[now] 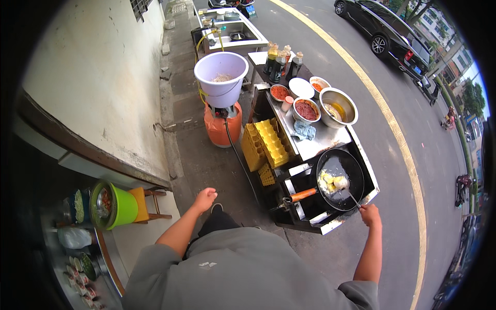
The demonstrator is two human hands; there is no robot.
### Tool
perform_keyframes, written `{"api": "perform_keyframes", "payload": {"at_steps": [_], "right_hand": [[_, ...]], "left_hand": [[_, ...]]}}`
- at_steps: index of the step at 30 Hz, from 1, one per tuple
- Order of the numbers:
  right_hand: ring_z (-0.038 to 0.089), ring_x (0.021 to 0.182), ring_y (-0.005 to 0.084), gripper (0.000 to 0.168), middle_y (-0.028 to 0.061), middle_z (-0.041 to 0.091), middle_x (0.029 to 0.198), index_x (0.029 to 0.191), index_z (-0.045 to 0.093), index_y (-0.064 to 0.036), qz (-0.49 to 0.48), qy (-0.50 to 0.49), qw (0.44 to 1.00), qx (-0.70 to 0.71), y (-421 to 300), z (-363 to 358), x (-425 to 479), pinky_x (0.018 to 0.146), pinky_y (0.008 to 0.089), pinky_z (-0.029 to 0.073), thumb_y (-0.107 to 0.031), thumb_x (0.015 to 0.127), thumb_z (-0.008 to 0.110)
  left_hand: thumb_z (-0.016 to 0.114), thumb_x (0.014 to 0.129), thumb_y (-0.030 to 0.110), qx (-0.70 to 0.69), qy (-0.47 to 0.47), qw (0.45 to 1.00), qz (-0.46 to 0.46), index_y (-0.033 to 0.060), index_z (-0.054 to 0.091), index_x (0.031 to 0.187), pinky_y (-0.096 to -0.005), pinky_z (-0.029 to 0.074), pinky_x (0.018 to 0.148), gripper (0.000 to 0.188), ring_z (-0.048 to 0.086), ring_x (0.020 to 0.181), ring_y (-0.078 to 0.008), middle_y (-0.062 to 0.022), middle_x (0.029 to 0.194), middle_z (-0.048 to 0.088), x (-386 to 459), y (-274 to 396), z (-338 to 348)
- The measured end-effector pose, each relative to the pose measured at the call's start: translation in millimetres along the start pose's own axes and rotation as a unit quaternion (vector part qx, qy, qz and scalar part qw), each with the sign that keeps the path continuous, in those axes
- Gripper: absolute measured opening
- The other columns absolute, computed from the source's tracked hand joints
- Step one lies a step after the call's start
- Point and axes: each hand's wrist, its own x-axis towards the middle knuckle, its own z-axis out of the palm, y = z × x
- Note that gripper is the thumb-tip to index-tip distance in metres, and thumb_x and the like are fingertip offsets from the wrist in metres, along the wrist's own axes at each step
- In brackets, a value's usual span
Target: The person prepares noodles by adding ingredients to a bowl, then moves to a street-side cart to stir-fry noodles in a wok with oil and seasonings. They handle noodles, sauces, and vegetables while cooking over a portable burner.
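My right hand (370, 215) is closed round the handle of a metal ladle (354, 199). The ladle's bowl rests among the yellow and white eggs (328, 181) in a black wok (341, 159), which sits on the stove at the cart's near end. The wok's wooden handle (303, 195) points left, and no hand is on it. My left hand (205, 200) hangs in the air left of the cart, fingers curled; whether they are fully closed is hard to tell. Nothing shows in it.
Bowls of red sauce (306, 110), a steel pot (338, 107), a blue cloth (304, 130) and sauce bottles (278, 66) stand on the cart. Yellow egg trays (271, 142) are stacked beside it. A gas cylinder (223, 126) carries a lilac bucket (221, 83); its black hose (242, 164) runs towards the stove.
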Motion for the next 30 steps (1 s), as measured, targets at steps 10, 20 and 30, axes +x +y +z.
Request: {"api": "perform_keyframes", "payload": {"at_steps": [10, 20, 30], "right_hand": [[0.063, 0.053, 0.0174, 0.031, 0.0091, 0.066, 0.065, 0.118, 0.074, -0.01, 0.102, -0.105, 0.989, -0.004, -96, -34, -18, 0.05, 0.0344, 0.051, -0.025, 0.093, 0.063], [0.051, 0.04, 0.0154, 0.036, 0.0073, 0.058, 0.054, 0.074, 0.07, -0.004, 0.105, -0.193, 0.976, 0.019, -141, -62, -30, 0.037, 0.031, 0.039, -0.031, 0.097, 0.06], [0.056, 0.045, 0.0179, 0.029, 0.0092, 0.063, 0.059, 0.078, 0.072, -0.002, 0.105, -0.126, 0.986, 0.017, -136, -62, 7, 0.043, 0.0338, 0.045, -0.028, 0.089, 0.065]], "left_hand": [[0.068, 0.091, 0.024, 0.095, 0.045, 0.981, -0.165, 0.0026, 0.07, 0.108, -0.0382, 0.055, 0.079, 0.027, 0.07, 0.086, -0.0239, -0.0141, 0.102, 0.072, -18, -149, -86], [0.06, 0.093, 0.015, -0.166, 0.203, 0.912, -0.314, 0.0075, 0.061, 0.099, -0.029, 0.046, 0.048, 0.01, 0.058, 0.061, -0.0154, -0.0044, 0.079, 0.062, -127, -193, -141], [0.057, 0.096, 0.018, -0.134, 0.132, 0.933, -0.306, 0.0091, 0.062, 0.107, -0.0289, 0.049, 0.056, 0.015, 0.061, 0.069, -0.014, -0.003, 0.087, 0.063, -165, -165, -146]]}}
